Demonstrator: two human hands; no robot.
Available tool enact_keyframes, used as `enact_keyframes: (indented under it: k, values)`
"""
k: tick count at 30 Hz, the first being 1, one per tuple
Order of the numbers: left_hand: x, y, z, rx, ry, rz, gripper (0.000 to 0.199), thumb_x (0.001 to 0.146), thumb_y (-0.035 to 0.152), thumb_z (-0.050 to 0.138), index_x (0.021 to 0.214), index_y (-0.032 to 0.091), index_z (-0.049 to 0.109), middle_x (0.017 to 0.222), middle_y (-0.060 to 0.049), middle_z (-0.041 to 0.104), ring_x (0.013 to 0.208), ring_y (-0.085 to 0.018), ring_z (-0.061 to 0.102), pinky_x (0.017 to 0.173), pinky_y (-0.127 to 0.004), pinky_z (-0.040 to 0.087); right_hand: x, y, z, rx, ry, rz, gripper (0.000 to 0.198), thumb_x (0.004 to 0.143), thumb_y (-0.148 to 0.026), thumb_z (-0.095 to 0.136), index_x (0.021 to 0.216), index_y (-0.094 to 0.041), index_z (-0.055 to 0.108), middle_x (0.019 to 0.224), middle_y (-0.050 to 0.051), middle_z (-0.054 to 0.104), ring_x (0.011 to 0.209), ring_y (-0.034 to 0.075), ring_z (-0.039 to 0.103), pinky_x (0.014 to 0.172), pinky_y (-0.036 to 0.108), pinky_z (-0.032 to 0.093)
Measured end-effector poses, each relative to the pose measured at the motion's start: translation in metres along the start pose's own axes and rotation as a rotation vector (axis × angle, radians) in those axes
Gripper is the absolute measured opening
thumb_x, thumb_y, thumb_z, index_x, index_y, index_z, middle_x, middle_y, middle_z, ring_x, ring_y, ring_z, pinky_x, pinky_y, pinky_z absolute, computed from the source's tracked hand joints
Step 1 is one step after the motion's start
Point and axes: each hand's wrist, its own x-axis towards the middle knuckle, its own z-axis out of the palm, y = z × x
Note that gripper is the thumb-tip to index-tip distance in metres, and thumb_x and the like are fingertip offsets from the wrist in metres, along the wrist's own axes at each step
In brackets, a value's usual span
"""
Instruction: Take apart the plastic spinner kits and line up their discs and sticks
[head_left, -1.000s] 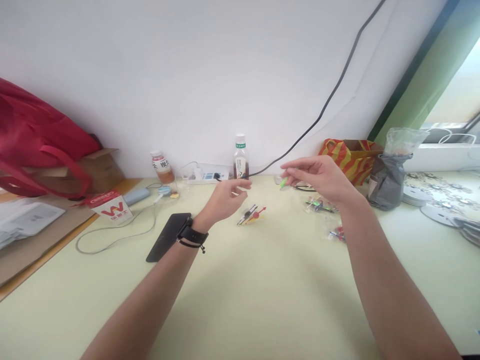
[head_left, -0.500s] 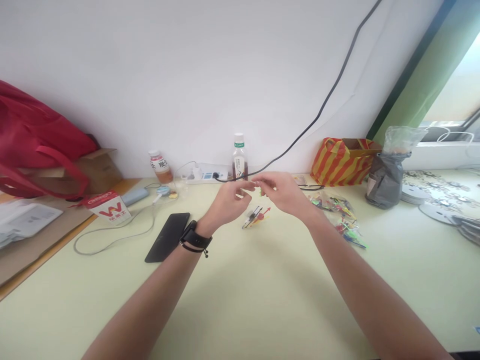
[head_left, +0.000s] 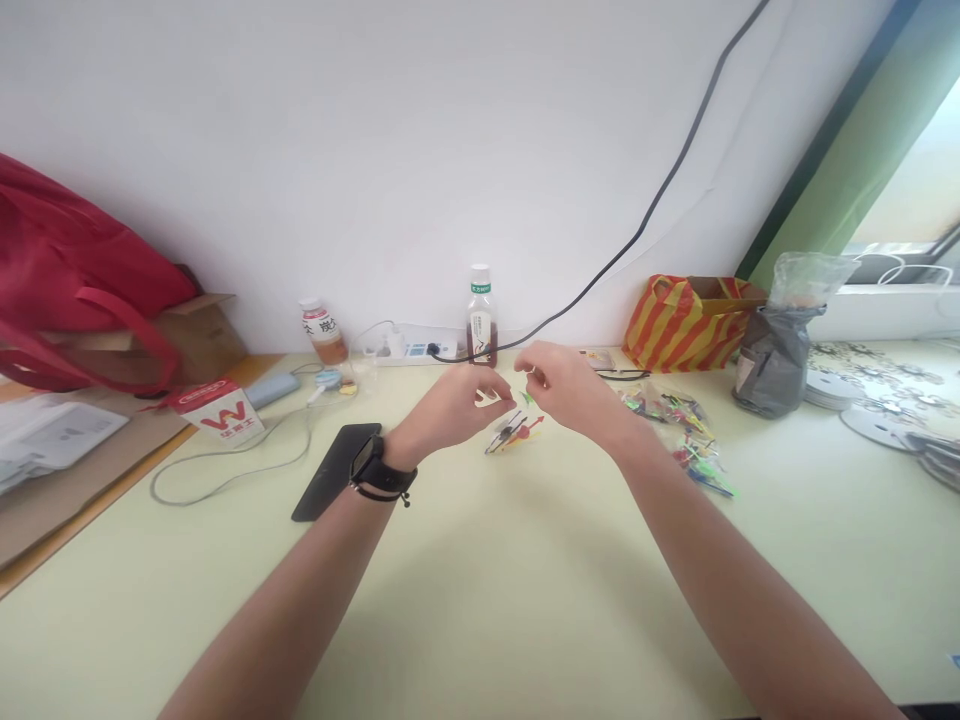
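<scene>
My left hand [head_left: 459, 408], with a black watch [head_left: 369, 462] on its wrist, is raised over the table with thumb and fingertips drawn together; whatever they may pinch is too small to make out. Facing it a short gap away, my right hand [head_left: 564, 388] has its fingers curled inward, and its fingertips hide anything between them. A small green piece [head_left: 528, 399] shows between the two hands; I cannot tell whether it is held. Just below lie several thin pointed plastic pieces, black, yellow and white, one a red arrow-shaped piece [head_left: 528, 428].
Bagged colourful pieces [head_left: 701, 462] lie right of my right forearm. A dark bottle [head_left: 481, 325] stands by the power strip [head_left: 420, 348] at the wall. A phone [head_left: 334, 475] lies beside my left wrist. Farther right are a striped bag [head_left: 679, 325], a grey bag [head_left: 772, 365] and discs [head_left: 874, 425].
My hands have come apart, opening a small gap between fingertips that were together. The left wrist has turned slightly, showing more of the watch face. The pieces on the table stay in place.
</scene>
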Motion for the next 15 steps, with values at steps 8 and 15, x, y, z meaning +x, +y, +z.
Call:
enact_keyframes:
  k: [8, 15]
  values:
    - [0.001, 0.01, -0.003, -0.033, -0.029, -0.002, 0.013, 0.088, 0.033, 0.074, 0.083, 0.028, 0.085, 0.084, -0.004, 0.08, 0.071, -0.024, 0.068, 0.062, -0.032, 0.047, -0.001, -0.008, -0.009, 0.025, 0.023, 0.018, 0.02, 0.075, -0.004, 0.053, 0.082, -0.021, 0.061, 0.078, 0.001, 0.062, 0.068, 0.017, 0.052, 0.062, 0.028, 0.034]
    - [0.002, 0.014, -0.004, -0.028, -0.063, -0.032, 0.014, 0.087, 0.035, 0.075, 0.08, 0.028, 0.084, 0.084, -0.003, 0.08, 0.073, -0.023, 0.068, 0.064, -0.032, 0.045, -0.001, -0.001, -0.004, -0.024, -0.093, 0.057, 0.019, 0.075, -0.002, 0.055, 0.076, -0.02, 0.06, 0.078, 0.001, 0.066, 0.071, 0.016, 0.055, 0.062, 0.027, 0.035]
